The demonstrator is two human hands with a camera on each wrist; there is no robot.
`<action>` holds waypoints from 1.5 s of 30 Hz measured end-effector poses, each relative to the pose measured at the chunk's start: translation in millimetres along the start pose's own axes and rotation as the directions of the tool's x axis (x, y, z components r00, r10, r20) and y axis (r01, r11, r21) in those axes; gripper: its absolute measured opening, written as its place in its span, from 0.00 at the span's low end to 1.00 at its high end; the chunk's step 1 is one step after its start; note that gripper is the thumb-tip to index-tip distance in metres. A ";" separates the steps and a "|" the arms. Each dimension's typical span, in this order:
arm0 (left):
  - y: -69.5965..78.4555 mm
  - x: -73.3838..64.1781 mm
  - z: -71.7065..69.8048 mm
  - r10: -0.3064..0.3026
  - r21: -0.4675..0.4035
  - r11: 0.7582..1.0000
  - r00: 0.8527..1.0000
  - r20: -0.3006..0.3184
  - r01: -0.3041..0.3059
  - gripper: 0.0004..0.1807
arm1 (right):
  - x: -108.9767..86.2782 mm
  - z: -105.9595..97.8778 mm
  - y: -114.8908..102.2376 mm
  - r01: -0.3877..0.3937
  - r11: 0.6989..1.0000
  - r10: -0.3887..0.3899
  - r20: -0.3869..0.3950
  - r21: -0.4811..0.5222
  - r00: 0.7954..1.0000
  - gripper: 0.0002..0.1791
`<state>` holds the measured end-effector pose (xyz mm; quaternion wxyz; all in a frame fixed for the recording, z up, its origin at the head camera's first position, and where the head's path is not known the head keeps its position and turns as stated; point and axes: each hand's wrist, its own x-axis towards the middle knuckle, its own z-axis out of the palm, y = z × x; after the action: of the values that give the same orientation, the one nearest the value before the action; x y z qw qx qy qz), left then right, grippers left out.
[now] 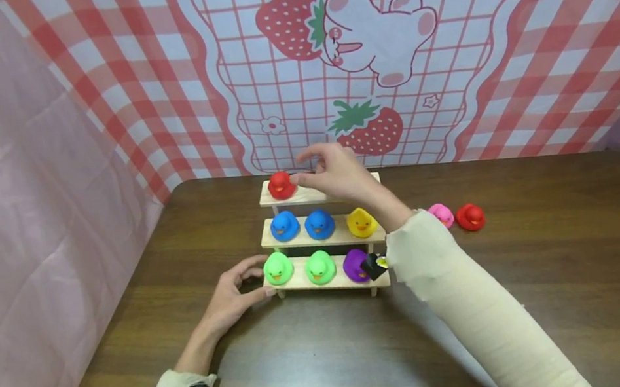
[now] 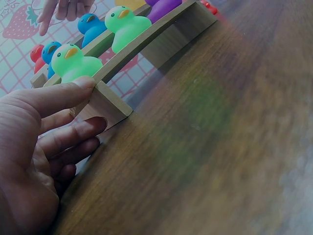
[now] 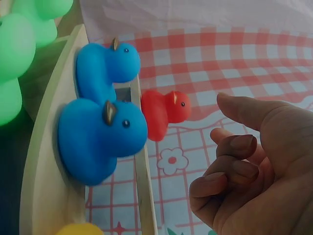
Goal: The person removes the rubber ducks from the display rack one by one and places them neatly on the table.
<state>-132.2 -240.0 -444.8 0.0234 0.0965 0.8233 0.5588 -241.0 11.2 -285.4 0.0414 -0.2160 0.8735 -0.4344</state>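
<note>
A three-tier wooden stand (image 1: pixel 300 275) holds rubber ducks in rows. My left hand (image 1: pixel 232 301) grips the left end of its lowest shelf, with the thumb (image 2: pixel 63 97) along the shelf edge and fingers below. Light green ducks (image 1: pixel 278 268) and a purple duck (image 1: pixel 355 265) sit on this bottom tier. Blue ducks (image 1: pixel 320 224) and a yellow duck (image 1: pixel 361 222) occupy the middle one. On the top tier a red duck (image 1: pixel 281 185) stands at the left. Beside it is my right hand (image 1: pixel 338 173), holding nothing; the right wrist view shows a gap between thumb and duck.
Right of the stand, a pink duck (image 1: pixel 442 215), partly behind the right sleeve, and another red duck (image 1: pixel 471 217) lie on the brown table (image 1: pixel 560 237). A checked strawberry-print cloth (image 1: pixel 151 77) hangs behind. At the left is a pale pink curtain (image 1: pixel 18 195).
</note>
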 end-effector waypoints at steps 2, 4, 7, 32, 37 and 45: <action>0.1 -0.1 0.2 0.004 -0.004 1.000 1.000 -0.002 -0.004 0.32 | 1.3 3.4 -2.0 0.003 1.000 -0.003 0.002 -0.005 1.000 0.24; 0.0 -0.2 0.3 0.010 -0.010 1.000 1.000 -0.002 -0.010 0.32 | 2.8 6.7 -3.6 0.006 1.000 -0.006 0.004 -0.009 1.000 0.24; 0.1 -0.1 0.5 0.015 -0.015 1.000 1.000 -0.003 -0.015 0.32 | 4.8 10.6 -5.3 0.014 1.000 -0.014 0.008 -0.013 1.000 0.24; 1.9 -1.0 0.8 0.022 -0.038 0.999 1.000 0.002 -0.022 0.33 | 18.9 34.3 -6.8 -0.025 0.997 0.026 0.023 -0.072 0.999 0.25; 2.4 -0.8 1.1 0.024 -0.034 0.999 1.000 0.001 -0.024 0.33 | 19.8 36.7 -4.5 -0.031 0.993 0.033 0.013 -0.112 0.999 0.25; 1.6 -0.6 0.9 0.014 -0.028 1.000 1.000 -0.002 -0.014 0.32 | 19.9 38.2 -3.5 -0.046 0.990 0.047 0.001 -0.130 0.999 0.26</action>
<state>-131.2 -238.7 -443.7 0.0201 0.1012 0.8147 0.5707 -247.8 -27.1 -304.0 0.0391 -0.1986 0.9047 -0.3750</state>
